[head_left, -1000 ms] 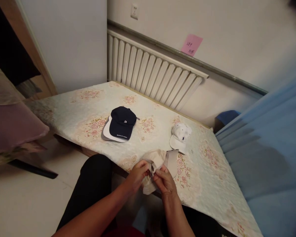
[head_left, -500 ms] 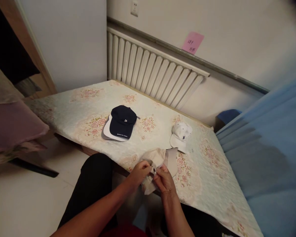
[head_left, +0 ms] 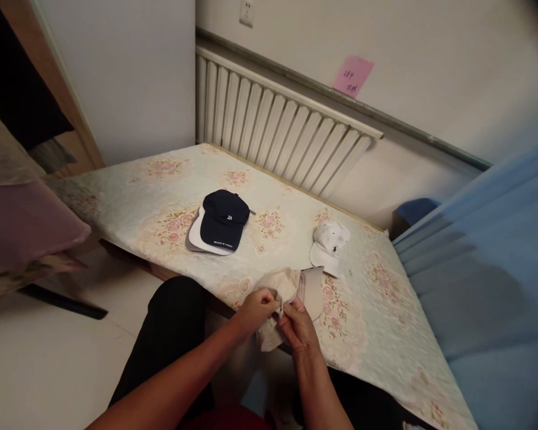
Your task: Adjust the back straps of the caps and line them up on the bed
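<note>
A beige baseball cap [head_left: 275, 282] lies on its side at the near edge of the bed, its brim pointing right. My left hand [head_left: 257, 310] pinches the cap's back strap from the left. From the right, my right hand [head_left: 298, 325] pinches the same strap close by, the fingertips of both hands almost meeting. My fingers hide most of the strap and its fastening. Just beyond the brim rests a white cap [head_left: 330, 240] with a small dark emblem. Farther left, a navy cap [head_left: 225, 215] with white lettering is stacked on a white cap [head_left: 199, 237] and a grey brim.
A floral sheet [head_left: 291, 215] covers the bed. Behind it runs a white radiator [head_left: 273, 122] along the wall, with a pink note [head_left: 353, 76] above. A blue curtain [head_left: 497, 269] hangs at the right. Pink cloth [head_left: 36, 221] hangs at the left.
Both hands stay at the cap's strap with only slight finger movement. The view has shifted very slightly; the other caps lie where they were.
</note>
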A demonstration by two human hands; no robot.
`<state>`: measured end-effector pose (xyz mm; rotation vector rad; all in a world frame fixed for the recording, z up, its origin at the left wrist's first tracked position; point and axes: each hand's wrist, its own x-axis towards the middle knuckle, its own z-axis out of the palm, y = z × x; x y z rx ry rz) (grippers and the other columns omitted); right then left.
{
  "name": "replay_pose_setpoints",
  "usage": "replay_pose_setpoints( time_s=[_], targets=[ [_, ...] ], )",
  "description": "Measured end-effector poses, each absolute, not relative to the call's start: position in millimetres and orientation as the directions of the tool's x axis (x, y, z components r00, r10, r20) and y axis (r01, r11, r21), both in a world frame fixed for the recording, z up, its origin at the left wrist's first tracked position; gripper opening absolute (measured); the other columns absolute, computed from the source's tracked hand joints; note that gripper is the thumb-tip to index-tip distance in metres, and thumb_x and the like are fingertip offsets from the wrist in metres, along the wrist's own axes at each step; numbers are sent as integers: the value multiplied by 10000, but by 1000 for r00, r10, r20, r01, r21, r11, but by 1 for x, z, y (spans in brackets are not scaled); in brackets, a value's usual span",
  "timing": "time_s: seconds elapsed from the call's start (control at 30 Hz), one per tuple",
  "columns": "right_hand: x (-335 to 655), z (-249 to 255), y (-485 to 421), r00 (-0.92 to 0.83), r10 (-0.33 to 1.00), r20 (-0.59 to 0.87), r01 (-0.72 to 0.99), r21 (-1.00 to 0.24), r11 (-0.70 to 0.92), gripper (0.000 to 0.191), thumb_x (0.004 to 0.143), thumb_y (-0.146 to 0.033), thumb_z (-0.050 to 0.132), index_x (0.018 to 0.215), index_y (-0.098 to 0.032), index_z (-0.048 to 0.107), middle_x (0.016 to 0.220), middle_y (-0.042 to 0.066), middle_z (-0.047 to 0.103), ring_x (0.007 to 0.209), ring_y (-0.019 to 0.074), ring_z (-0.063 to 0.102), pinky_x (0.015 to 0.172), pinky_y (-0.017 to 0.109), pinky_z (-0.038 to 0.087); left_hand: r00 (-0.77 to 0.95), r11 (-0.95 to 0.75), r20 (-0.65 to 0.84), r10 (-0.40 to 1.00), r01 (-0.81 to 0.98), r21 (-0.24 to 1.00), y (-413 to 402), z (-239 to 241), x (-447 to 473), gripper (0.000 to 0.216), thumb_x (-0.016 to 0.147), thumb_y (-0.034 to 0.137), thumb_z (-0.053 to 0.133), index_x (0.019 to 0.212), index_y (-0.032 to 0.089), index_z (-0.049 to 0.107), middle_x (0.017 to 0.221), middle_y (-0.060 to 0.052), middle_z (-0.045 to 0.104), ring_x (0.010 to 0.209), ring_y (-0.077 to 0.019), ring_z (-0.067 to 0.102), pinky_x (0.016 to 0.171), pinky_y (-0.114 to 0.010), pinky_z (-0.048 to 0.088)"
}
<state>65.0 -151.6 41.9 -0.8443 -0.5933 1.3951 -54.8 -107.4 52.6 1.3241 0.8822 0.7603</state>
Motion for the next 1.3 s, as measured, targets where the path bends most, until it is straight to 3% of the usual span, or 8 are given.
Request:
replay_pose_setpoints(
  time_s=[0.37, 0.77, 1.0, 1.3],
  targets=[
    [64, 34, -153, 135, 980, -145, -613, -789, -32, 405, 675, -216, 714, 1064, -273, 613, 953, 8, 702, 839, 174, 652, 736, 294, 517, 309, 135, -125, 943, -11, 991, -122, 52, -50, 81, 679, 233, 477, 618, 184, 457, 567, 52, 435, 564, -105, 401, 550, -232, 302],
    [63, 36, -153, 114, 978, -176, -602, -795, -73, 437, 632, -245, 747, 1047, -251, 607, 904, 24, 700, 782, 185, 658, 652, 296, 527, 535, 580, -451, 714, -92, 809, -112, 62, -54, 112, 538, 162, 543, 573, 174, 438, 507, 72, 407, 488, -66, 371, 535, -204, 285],
    [65, 35, -154, 102, 983, -152, -610, -790, -59, 411, 678, -213, 726, 1067, -257, 599, 956, 24, 696, 786, 165, 656, 674, 279, 522, 463, 517, -390, 796, -183, 837, -115, 51, -47, 73, 605, 170, 547, 599, 173, 474, 514, 63, 426, 460, -64, 367, 489, -213, 235],
    [66, 31, -153, 140, 978, -154, -642, -766, -29, 407, 658, -192, 738, 1042, -258, 621, 931, 9, 703, 818, 161, 651, 747, 285, 513, 317, 380, -305, 898, -208, 901, -125, 35, -40, 287, 707, 416, 603, 645, 177, 456, 545, 70, 429, 495, -74, 373, 511, -225, 285]
  ],
)
